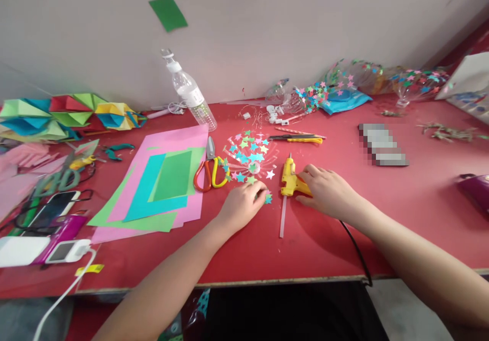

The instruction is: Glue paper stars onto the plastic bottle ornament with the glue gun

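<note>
My right hand rests on the table with its fingers and thumb around the handle of a yellow glue gun. The gun lies on its side, nozzle pointing away from me, and a clear glue stick sticks out of its back. My left hand is closed, fingertips pressed together; what they hold, if anything, is hidden. Small paper stars lie right at those fingertips. Just beyond is a clear plastic piece cut into splayed strips, dotted with blue, green and pink stars.
Scissors lie beside coloured paper sheets. Behind stand a plastic bottle and a box cutter. Star-covered plastic pieces line the wall. Left are folded paper shapes and phones. A black cord crosses the table edge.
</note>
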Available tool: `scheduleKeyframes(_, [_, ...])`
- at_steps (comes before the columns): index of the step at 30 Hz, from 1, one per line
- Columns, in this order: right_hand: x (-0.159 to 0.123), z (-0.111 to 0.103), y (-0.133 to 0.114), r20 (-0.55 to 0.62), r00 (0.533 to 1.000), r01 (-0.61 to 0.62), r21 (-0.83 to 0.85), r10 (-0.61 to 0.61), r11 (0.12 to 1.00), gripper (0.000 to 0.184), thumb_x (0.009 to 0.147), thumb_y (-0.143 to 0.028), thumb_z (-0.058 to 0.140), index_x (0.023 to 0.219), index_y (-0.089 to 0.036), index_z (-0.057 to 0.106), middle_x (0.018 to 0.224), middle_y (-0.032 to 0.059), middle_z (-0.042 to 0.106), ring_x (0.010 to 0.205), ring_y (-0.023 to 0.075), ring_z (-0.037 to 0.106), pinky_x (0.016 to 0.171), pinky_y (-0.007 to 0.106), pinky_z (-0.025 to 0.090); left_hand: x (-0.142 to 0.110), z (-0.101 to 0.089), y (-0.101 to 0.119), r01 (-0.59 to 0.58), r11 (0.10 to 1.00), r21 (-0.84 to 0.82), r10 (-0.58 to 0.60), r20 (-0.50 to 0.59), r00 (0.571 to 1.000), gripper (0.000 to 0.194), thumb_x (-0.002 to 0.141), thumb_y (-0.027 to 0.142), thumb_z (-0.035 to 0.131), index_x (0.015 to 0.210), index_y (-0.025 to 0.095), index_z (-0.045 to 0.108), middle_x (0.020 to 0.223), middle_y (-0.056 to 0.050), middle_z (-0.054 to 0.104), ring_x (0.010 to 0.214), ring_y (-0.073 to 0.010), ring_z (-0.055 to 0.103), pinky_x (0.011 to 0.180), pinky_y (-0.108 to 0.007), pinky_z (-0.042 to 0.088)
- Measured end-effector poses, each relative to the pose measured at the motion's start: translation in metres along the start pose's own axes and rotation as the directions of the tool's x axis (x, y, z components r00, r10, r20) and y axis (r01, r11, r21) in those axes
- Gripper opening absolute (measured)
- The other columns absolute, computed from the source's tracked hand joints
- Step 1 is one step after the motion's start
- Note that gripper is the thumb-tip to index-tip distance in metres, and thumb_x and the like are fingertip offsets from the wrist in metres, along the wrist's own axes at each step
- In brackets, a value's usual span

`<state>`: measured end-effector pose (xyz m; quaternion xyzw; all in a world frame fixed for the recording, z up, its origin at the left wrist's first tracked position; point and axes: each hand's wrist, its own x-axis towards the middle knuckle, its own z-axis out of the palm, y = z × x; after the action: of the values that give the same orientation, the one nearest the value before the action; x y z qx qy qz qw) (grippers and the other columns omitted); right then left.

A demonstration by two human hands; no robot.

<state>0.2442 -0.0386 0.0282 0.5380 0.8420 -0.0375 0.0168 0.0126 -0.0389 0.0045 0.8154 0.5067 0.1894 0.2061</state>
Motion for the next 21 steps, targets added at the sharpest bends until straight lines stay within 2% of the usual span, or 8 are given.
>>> scheduleKeyframes(2, [0.002, 0.001, -0.003, 0.001, 1.000, 0.002, 0.001, -0.002, 1.000, 0.027, 0.083, -0.026, 0.054, 0.106, -0.012, 0.059, 0.102, 0.0122, 0.058, 0.091, 0.0264, 0.062, 0.072, 0.034, 0.043, -0.002, 0.002, 0.005, 0.090, 0.956, -0.279, -0.077, 0.055, 0.995, 0.015, 0.092, 0.027, 0.046, 0.083, 0.020, 0.055, 0.072, 0.000, 0.060, 0.061, -0.0127, 0.056, 0.061, -0.025, 0.043])
scheduleKeyframes(4, [0.003, 0.004, -0.003, 0.015, 1.000, -0.001, 0.039, 0.001, 0.999, 0.023, 0.079, -0.016, 0.052, 0.101, -0.011, 0.058, 0.100, 0.0130, 0.058, 0.087, 0.0242, 0.061, 0.070, 0.032, 0.042, -0.003, 0.005, 0.006, 0.183, 0.865, -0.468, -0.127, 0.148, 0.981, 0.017, 0.093, 0.031, 0.043, 0.084, 0.020, 0.051, 0.062, 0.005, 0.052, 0.048, -0.0091, 0.047, 0.054, -0.023, 0.040])
scheduleKeyframes(7, [0.005, 0.007, 0.001, -0.016, 0.997, -0.073, 0.145, 0.077, 0.987, 0.026, 0.074, -0.010, 0.050, 0.099, -0.012, 0.054, 0.096, 0.0114, 0.057, 0.075, 0.0198, 0.058, 0.065, 0.030, 0.040, -0.004, 0.007, 0.003, 0.235, 0.798, -0.555, -0.145, 0.203, 0.968, 0.017, 0.095, 0.031, 0.039, 0.084, 0.020, 0.047, 0.052, 0.008, 0.043, 0.043, -0.0084, 0.040, 0.051, -0.022, 0.036])
scheduleKeyframes(10, [0.005, 0.005, 0.007, -0.202, 0.965, -0.109, 0.274, 0.168, 0.956, 0.026, 0.073, -0.012, 0.051, 0.099, -0.015, 0.049, 0.098, 0.0097, 0.053, 0.068, 0.0167, 0.052, 0.059, 0.028, 0.038, -0.004, 0.007, 0.003, 0.236, 0.777, -0.584, -0.139, 0.206, 0.969, 0.018, 0.095, 0.031, 0.038, 0.082, 0.020, 0.044, 0.049, 0.009, 0.040, 0.043, -0.0085, 0.039, 0.051, -0.022, 0.034])
scheduleKeyframes(13, [0.001, -0.002, 0.005, -0.428, 0.895, 0.068, 0.408, 0.125, 0.910, 0.011, 0.076, -0.018, 0.054, 0.085, -0.020, 0.046, 0.089, 0.0058, 0.049, 0.068, 0.0156, 0.049, 0.058, 0.027, 0.040, -0.006, 0.005, 0.011, 0.221, 0.731, -0.646, -0.109, 0.208, 0.972, 0.019, 0.094, 0.033, 0.039, 0.082, 0.020, 0.045, 0.055, 0.008, 0.043, 0.043, -0.0068, 0.039, 0.049, -0.022, 0.034])
scheduleKeyframes(15, [-0.003, -0.005, -0.002, -0.510, 0.858, 0.217, 0.465, 0.059, 0.858, 0.011, 0.079, -0.021, 0.054, 0.076, -0.022, 0.044, 0.080, 0.0029, 0.047, 0.068, 0.0147, 0.048, 0.059, 0.026, 0.041, -0.008, 0.004, 0.018, 0.183, 0.707, -0.683, -0.089, 0.171, 0.981, 0.018, 0.094, 0.032, 0.041, 0.084, 0.019, 0.046, 0.065, 0.006, 0.047, 0.045, -0.0054, 0.041, 0.050, -0.021, 0.035])
scheduleKeyframes(18, [-0.009, -0.003, -0.017, -0.547, 0.833, 0.402, 0.502, -0.079, 0.766, 0.007, 0.082, -0.021, 0.055, 0.079, -0.021, 0.048, 0.082, 0.0033, 0.051, 0.067, 0.0130, 0.051, 0.058, 0.024, 0.043, -0.012, 0.005, 0.025, 0.114, 0.682, -0.722, -0.063, 0.097, 0.993, 0.020, 0.094, 0.036, 0.044, 0.085, 0.019, 0.048, 0.071, 0.004, 0.049, 0.048, -0.0054, 0.043, 0.050, -0.022, 0.037])
scheduleKeyframes(21, [-0.012, 0.003, -0.028, -0.565, 0.803, 0.511, 0.488, -0.191, 0.707, 0.003, 0.084, -0.021, 0.053, 0.082, -0.020, 0.050, 0.080, 0.0039, 0.053, 0.067, 0.0131, 0.052, 0.055, 0.023, 0.043, -0.015, 0.009, 0.027, 0.052, 0.649, -0.759, -0.033, 0.040, 0.999, 0.025, 0.094, 0.042, 0.046, 0.086, 0.019, 0.050, 0.067, 0.004, 0.048, 0.048, -0.0065, 0.043, 0.048, -0.022, 0.037])
